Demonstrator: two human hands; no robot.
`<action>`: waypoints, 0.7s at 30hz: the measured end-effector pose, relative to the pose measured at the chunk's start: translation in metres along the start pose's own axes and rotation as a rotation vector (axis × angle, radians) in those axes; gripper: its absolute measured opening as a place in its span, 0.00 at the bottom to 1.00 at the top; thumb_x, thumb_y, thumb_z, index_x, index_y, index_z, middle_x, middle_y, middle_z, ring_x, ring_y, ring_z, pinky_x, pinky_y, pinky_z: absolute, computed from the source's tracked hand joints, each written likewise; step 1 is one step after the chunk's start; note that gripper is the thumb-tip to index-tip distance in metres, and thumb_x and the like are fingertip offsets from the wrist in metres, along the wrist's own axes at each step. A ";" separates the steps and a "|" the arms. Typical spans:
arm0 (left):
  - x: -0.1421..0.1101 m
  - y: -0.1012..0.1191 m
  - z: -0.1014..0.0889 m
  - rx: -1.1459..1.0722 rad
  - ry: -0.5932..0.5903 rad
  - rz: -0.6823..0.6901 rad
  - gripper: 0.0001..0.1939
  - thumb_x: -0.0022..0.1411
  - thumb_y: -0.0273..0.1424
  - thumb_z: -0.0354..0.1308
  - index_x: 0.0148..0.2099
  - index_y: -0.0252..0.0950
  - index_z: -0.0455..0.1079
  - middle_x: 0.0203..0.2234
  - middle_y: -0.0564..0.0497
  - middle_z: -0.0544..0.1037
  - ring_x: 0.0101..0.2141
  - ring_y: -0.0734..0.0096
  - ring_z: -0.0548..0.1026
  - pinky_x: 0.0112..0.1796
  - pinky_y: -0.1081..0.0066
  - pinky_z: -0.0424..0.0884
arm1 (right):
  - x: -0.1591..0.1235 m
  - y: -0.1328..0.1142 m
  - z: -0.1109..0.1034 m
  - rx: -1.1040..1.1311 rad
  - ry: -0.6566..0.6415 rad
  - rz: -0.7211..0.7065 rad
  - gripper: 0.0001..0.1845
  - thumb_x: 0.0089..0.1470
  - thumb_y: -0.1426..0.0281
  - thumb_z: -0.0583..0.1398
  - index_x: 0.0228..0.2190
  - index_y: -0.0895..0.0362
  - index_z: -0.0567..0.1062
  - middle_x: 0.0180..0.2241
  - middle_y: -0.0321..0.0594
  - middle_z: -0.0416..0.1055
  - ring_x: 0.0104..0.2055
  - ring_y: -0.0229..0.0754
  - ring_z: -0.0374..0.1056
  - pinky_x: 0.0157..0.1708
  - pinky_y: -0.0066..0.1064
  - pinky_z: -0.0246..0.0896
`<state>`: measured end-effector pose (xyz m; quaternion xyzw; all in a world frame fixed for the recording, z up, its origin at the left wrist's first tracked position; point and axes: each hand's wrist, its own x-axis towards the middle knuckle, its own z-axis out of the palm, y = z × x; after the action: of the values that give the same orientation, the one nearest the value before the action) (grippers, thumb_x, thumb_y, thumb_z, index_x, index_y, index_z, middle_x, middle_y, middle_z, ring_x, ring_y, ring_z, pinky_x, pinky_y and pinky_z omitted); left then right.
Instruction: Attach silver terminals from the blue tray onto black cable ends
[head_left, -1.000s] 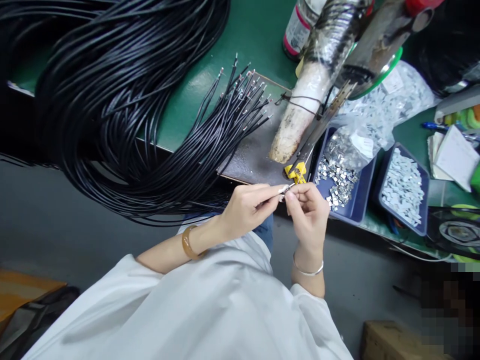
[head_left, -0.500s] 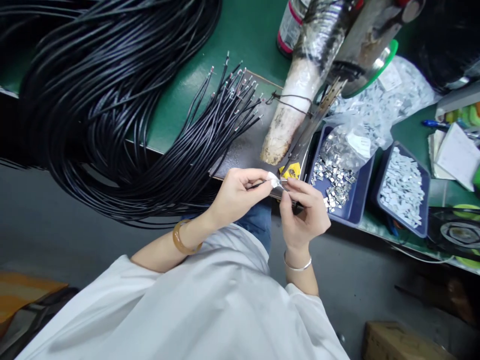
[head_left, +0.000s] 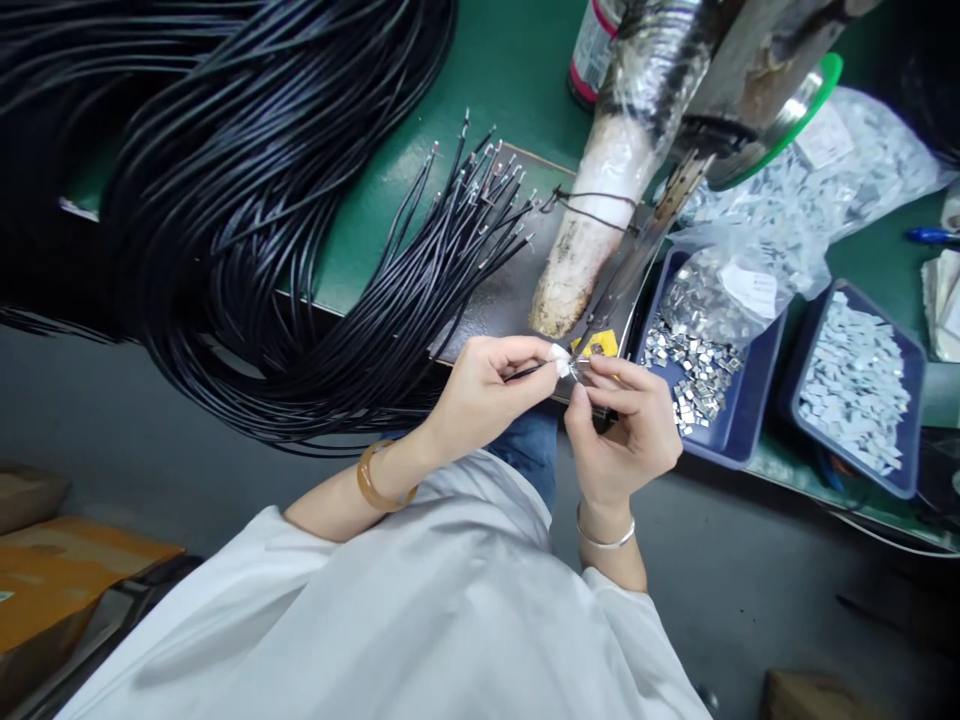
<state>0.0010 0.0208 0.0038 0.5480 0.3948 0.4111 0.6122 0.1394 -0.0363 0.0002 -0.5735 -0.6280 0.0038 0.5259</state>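
A green table [head_left: 517, 60] spread across the far side of the scene. Over its left part, and hanging past its near edge, lay a great bundle of black cables [head_left: 300, 200], their stripped ends fanned out toward a dark board [head_left: 487, 318]. Above the board a thick wrapped tube [head_left: 611, 165] slanted down from the far right, bound with a dark tie. A clear bag [head_left: 862, 190] of pale pieces lay at the far right, partly over a blue tray [head_left: 750, 420] with small shiny metal pieces [head_left: 701, 385]. A second tray [head_left: 913, 440], filled with pale pieces [head_left: 851, 385], sat to its right.

At the near edge of the board, the left hand [head_left: 487, 390] had thumb and forefinger clamped on a single black cable [head_left: 529, 371], with something white at the fingertips. The right hand [head_left: 626, 420] met it from the right, thumb and forefinger slightly parted around the cable's thin strands [head_left: 576, 369]; whether they gripped a strand could not be told. A small yellow piece [head_left: 600, 343] lay just beyond the fingertips.
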 end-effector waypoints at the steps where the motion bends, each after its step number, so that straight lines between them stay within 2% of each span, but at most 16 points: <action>1: 0.000 -0.001 0.000 -0.013 -0.016 -0.003 0.09 0.60 0.33 0.62 0.33 0.33 0.78 0.23 0.52 0.75 0.26 0.74 0.71 0.29 0.76 0.69 | -0.001 0.000 0.000 0.010 -0.003 0.004 0.09 0.54 0.78 0.65 0.33 0.53 0.73 0.42 0.39 0.78 0.43 0.42 0.77 0.39 0.37 0.79; 4: 0.002 -0.002 0.001 -0.067 -0.074 -0.013 0.07 0.60 0.30 0.62 0.33 0.32 0.78 0.23 0.53 0.75 0.25 0.78 0.69 0.29 0.77 0.67 | -0.004 0.002 -0.002 0.054 -0.025 0.021 0.08 0.54 0.78 0.64 0.34 0.53 0.73 0.42 0.40 0.78 0.43 0.42 0.77 0.38 0.36 0.79; 7: 0.002 -0.001 0.002 -0.096 -0.100 -0.029 0.05 0.59 0.27 0.62 0.32 0.31 0.77 0.19 0.57 0.67 0.21 0.82 0.61 0.24 0.79 0.58 | -0.005 0.002 -0.007 0.067 -0.047 0.025 0.08 0.54 0.78 0.64 0.34 0.54 0.73 0.41 0.40 0.79 0.42 0.42 0.78 0.40 0.36 0.79; 9: -0.001 0.001 0.001 -0.076 -0.145 -0.043 0.05 0.59 0.27 0.61 0.32 0.31 0.76 0.17 0.59 0.63 0.20 0.82 0.57 0.22 0.78 0.54 | -0.003 0.002 -0.013 0.096 -0.022 0.038 0.07 0.55 0.77 0.63 0.34 0.54 0.73 0.37 0.38 0.80 0.37 0.42 0.79 0.35 0.36 0.78; 11: -0.006 0.003 0.000 0.010 -0.243 -0.036 0.05 0.58 0.25 0.59 0.32 0.31 0.77 0.17 0.59 0.63 0.20 0.82 0.57 0.23 0.77 0.54 | 0.001 0.001 -0.021 0.125 0.064 0.017 0.05 0.57 0.76 0.62 0.32 0.53 0.73 0.31 0.35 0.79 0.27 0.40 0.76 0.24 0.32 0.72; 13: -0.014 0.004 -0.002 0.168 -0.409 0.008 0.06 0.57 0.24 0.59 0.32 0.31 0.78 0.18 0.57 0.68 0.21 0.81 0.61 0.25 0.77 0.57 | 0.008 0.004 -0.030 0.115 0.235 -0.046 0.05 0.57 0.74 0.62 0.29 0.53 0.73 0.24 0.31 0.75 0.18 0.36 0.69 0.15 0.29 0.60; 15: -0.022 0.003 -0.005 0.335 -0.575 0.091 0.08 0.57 0.23 0.59 0.34 0.33 0.80 0.22 0.54 0.76 0.25 0.77 0.70 0.30 0.76 0.63 | 0.014 0.011 -0.041 0.021 0.414 -0.075 0.05 0.56 0.72 0.63 0.29 0.51 0.74 0.19 0.28 0.69 0.15 0.35 0.62 0.13 0.28 0.50; 16: -0.025 0.002 -0.008 0.392 -0.624 0.133 0.08 0.58 0.24 0.60 0.35 0.33 0.81 0.26 0.52 0.79 0.28 0.75 0.73 0.33 0.75 0.66 | 0.016 0.017 -0.047 -0.054 0.457 -0.045 0.04 0.55 0.70 0.64 0.29 0.51 0.75 0.19 0.28 0.66 0.15 0.35 0.61 0.14 0.29 0.50; 17: -0.026 0.002 -0.011 0.417 -0.622 0.175 0.07 0.60 0.26 0.60 0.36 0.34 0.81 0.29 0.49 0.81 0.31 0.73 0.76 0.36 0.74 0.68 | 0.018 0.024 -0.053 -0.152 0.419 0.028 0.02 0.55 0.69 0.65 0.30 0.52 0.76 0.20 0.28 0.67 0.16 0.35 0.62 0.16 0.29 0.53; 18: -0.026 0.001 -0.015 0.418 -0.567 0.212 0.07 0.61 0.28 0.61 0.38 0.34 0.81 0.31 0.48 0.82 0.33 0.71 0.77 0.37 0.73 0.69 | 0.020 0.031 -0.058 -0.255 0.309 0.114 0.03 0.54 0.68 0.66 0.31 0.53 0.76 0.22 0.30 0.69 0.19 0.36 0.65 0.19 0.30 0.57; 19: -0.023 0.001 -0.020 0.405 -0.460 0.250 0.08 0.62 0.29 0.61 0.39 0.34 0.81 0.32 0.47 0.82 0.32 0.72 0.77 0.35 0.73 0.70 | 0.022 0.040 -0.063 -0.340 0.158 0.193 0.04 0.54 0.68 0.66 0.30 0.54 0.76 0.25 0.32 0.71 0.23 0.36 0.67 0.24 0.31 0.61; 21: -0.012 0.002 -0.031 0.412 -0.130 0.331 0.08 0.63 0.30 0.62 0.40 0.33 0.80 0.31 0.48 0.81 0.28 0.74 0.75 0.30 0.74 0.68 | 0.026 0.056 -0.070 -0.418 -0.115 0.249 0.06 0.55 0.67 0.66 0.29 0.55 0.75 0.27 0.33 0.72 0.27 0.37 0.68 0.29 0.31 0.64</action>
<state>-0.0325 0.0205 0.0037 0.7435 0.3350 0.3804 0.4362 0.2320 -0.0403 0.0144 -0.7415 -0.5686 -0.0288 0.3550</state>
